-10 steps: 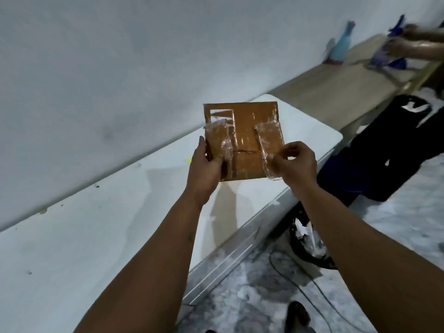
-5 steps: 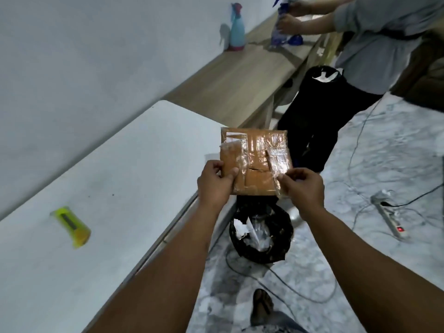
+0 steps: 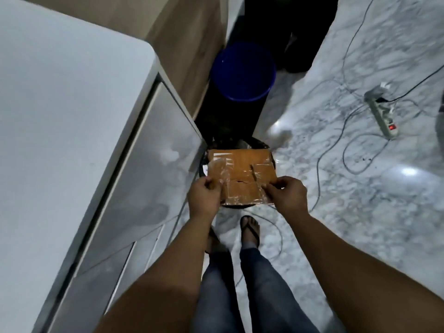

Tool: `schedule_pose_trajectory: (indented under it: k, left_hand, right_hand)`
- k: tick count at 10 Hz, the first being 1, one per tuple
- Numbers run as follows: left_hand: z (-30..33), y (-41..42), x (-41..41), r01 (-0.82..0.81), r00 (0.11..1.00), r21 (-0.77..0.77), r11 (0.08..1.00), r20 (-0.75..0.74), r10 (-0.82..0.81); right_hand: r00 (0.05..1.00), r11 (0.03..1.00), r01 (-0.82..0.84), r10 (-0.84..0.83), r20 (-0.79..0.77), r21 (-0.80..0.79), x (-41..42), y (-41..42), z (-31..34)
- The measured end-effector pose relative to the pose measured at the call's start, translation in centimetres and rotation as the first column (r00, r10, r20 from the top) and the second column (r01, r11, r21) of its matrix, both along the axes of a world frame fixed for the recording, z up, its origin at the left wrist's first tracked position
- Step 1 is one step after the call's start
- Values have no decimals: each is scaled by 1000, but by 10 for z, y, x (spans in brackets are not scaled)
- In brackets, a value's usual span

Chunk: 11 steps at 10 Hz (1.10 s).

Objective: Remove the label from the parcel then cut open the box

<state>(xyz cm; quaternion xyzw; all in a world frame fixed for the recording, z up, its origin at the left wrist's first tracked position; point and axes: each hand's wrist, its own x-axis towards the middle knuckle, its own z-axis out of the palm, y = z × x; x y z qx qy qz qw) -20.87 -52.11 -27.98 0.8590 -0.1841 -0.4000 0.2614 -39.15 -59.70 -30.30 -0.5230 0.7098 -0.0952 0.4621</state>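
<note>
Left hand (image 3: 204, 197) pinches the near-left edge of the box (image 3: 242, 175), thumb on top, fingers curled under. Right hand (image 3: 287, 197) pinches the near-right edge the same way, fingertips on a strip of clear tape (image 3: 260, 191) at that corner. Both forearms reach in from the bottom of the head view.

Box: flat brown cardboard, held roughly level, well off the white table (image 3: 60, 116), directly above a dark bin (image 3: 236, 142) on the floor. The bin is mostly hidden under it; only its rim shows at the far edge and a sliver at the near edge. The top face has glossy clear tape patches, wrinkled plastic on the left half, and a short dark slit across the middle. No label readable on the visible face; can't tell whether one is on it.

Around: table to the left with a grey panel under its edge. Blue bucket (image 3: 242, 72) beyond the bin, against a wooden panel. Marble floor (image 3: 360, 212) with cables, and a power strip (image 3: 382, 116) with a red switch lit at right. The person's legs in jeans and sandalled feet (image 3: 249, 228) stand just short of the bin.
</note>
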Motion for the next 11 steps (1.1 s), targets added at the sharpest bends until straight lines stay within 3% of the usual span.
schedule_pose_trajectory:
  k: [4,6,8,9,11]
  left_hand:
    - [-170,-9,11,107,993,166,980,34,-114]
    - [-227,-22,11,160,985,154,975,31,-167]
    - [-230,-8,10,296,952,202,933,20,-306]
    - [-212,-4,10,322,946,228,919,-44,-321]
    - [-164,0,13,312,945,137,940,61,-323]
  right_hand:
    - [979,989,-53,78,-186,138,21,-12,-157]
    - [966,986,-131,150,-213,99,25,-25,-211]
    - [896,950,-271,308,-320,156,22,-14,-215]
    - [784,901,-394,432,-447,180,21,-8,-194]
    - [748,848,-525,503,-433,79,16,-11,-128]
